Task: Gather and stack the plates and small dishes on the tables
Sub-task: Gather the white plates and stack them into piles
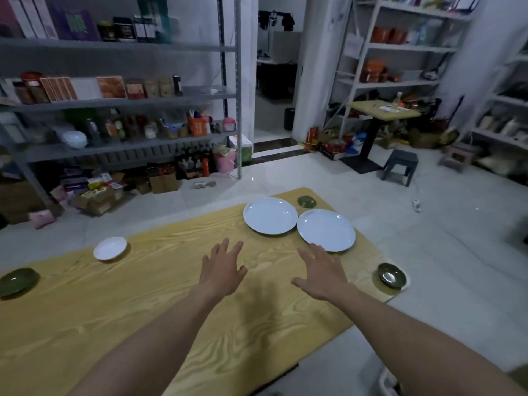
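Observation:
Two large white plates lie side by side at the far end of the wooden table: the left plate and the right plate. A small white dish sits at the left. Small green dishes rest at the far left edge, behind the plates and at the right edge. My left hand hovers open, just short of the left plate. My right hand is open too, its fingertips at the near rim of the right plate.
Metal shelves full of goods line the left wall, with boxes on the floor below. A second small table and a grey stool stand across the tiled floor at the back right. More shelves fill the right wall.

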Tool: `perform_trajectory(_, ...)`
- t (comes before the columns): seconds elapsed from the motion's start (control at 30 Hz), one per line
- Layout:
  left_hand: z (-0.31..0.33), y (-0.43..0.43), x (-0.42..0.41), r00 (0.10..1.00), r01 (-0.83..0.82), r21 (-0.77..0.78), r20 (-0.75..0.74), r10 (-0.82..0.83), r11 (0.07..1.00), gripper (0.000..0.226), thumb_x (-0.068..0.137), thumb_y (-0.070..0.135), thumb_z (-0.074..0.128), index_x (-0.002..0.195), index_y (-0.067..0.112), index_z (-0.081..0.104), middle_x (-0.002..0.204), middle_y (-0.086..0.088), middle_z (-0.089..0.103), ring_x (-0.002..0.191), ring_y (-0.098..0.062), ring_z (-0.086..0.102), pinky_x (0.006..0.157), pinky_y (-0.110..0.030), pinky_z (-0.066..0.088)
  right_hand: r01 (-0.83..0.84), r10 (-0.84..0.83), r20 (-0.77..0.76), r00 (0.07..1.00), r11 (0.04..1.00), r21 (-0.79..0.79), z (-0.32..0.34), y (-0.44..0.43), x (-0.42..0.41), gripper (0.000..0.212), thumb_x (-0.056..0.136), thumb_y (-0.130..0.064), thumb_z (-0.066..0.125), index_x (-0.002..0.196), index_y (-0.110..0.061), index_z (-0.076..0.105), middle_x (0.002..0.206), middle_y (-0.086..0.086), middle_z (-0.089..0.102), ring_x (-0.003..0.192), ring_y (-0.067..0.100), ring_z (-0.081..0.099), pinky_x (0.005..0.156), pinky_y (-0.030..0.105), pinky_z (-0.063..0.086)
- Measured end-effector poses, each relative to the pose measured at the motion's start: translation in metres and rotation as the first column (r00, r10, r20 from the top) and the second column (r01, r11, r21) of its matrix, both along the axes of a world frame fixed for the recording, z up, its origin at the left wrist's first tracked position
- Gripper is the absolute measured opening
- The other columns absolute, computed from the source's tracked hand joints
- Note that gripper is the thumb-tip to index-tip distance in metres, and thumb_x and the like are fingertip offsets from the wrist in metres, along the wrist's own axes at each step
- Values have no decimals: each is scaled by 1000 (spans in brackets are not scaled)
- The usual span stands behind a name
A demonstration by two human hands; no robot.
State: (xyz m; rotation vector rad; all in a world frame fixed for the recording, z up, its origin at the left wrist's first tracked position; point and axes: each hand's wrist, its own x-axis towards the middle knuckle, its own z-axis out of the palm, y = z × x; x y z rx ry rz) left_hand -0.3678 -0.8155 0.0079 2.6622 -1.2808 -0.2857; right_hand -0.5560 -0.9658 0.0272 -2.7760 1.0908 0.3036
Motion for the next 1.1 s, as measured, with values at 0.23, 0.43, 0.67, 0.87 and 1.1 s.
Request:
perform_trajectory(0.23,-29,-114,15,998,-20,-7,-61,20,1000,68,95,41,52,154,30,22,162,-9,17,145,-30,22,110,-47,32,59,-59,-19,998,998,13,-16,-123,-1,85,94,-61,48,159,-31,3,167,6,-1,153,25,0,121,50,9)
perform_trajectory(0.43,-39,-169,13,987,-92,-35,-134,86,995,65,95,37,55,153,29,26,159,-11,23,143,-31,27,107,-45,35,244,-276,107,955,939,243,-40,-196,-3,73,94,-51,57,155,-27,25,158,10,21,144,28,26,106,41,38)
perform_trajectory(0.67,-65,-197,7,973,-170,27,-151,172,985,66,94,36,57,153,29,26,158,-11,24,141,-31,29,105,-42,36,457,-630,164,759,696,554,-97,-256,2,50,95,-33,63,140,-20,47,145,14,30,125,33,48,101,40,47)
perform_trajectory(0.87,-83,-207,4,951,-254,94,-156,266,963,64,95,36,55,153,29,27,158,-12,25,141,-32,31,107,-46,36,488,-812,115,572,449,748,-131,-287,-2,45,94,-18,65,137,-15,51,143,10,39,111,27,53,83,32,44)
perform_trajectory(1.1,-91,-220,-9,932,-307,122,-161,324,944,62,96,32,54,152,28,28,159,-11,25,141,-31,30,108,-44,35,421,-939,40,341,191,887,-157,-315,2,31,88,1,68,111,-19,65,133,11,55,111,32,61,95,48,54)
